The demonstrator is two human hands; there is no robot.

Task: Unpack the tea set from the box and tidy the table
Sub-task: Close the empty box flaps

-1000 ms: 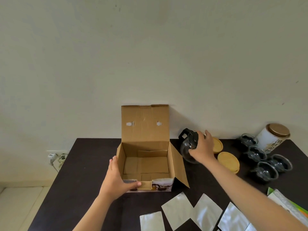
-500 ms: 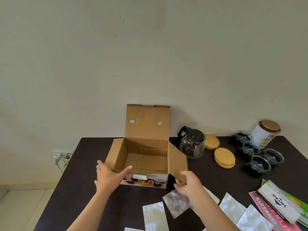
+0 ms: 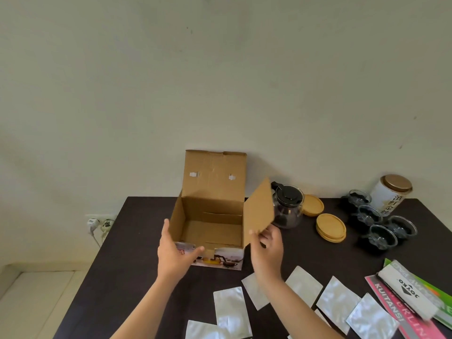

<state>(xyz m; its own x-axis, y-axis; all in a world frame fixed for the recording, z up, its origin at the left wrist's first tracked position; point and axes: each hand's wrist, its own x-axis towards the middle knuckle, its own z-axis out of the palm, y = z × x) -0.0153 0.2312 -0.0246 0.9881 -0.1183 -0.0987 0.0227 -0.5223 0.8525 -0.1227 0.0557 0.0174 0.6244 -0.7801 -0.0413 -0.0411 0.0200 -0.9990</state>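
An open cardboard box (image 3: 210, 216) stands on the dark table (image 3: 127, 277), its lid upright and nothing visible inside it. My left hand (image 3: 175, 253) grips its front left corner, thumb on the printed front. My right hand (image 3: 267, 245) pinches the lower edge of the box's right side flap (image 3: 259, 209), which is raised. Behind that flap stands a glass teapot (image 3: 288, 209) with a black lid. Several glass cups (image 3: 381, 223) on black holders sit at the right.
Two stacks of wooden coasters (image 3: 330, 227) lie beside the teapot. A white tin (image 3: 391, 194) with a brown lid stands at the back right. Several silver pouches (image 3: 303, 289) lie along the front, and booklets (image 3: 411, 299) at the right edge. A wall socket (image 3: 100, 223) is at the left.
My right hand left the teapot, came down to the box's right flap, took hold of it and lifted it. My left hand stays on the box's front left corner.
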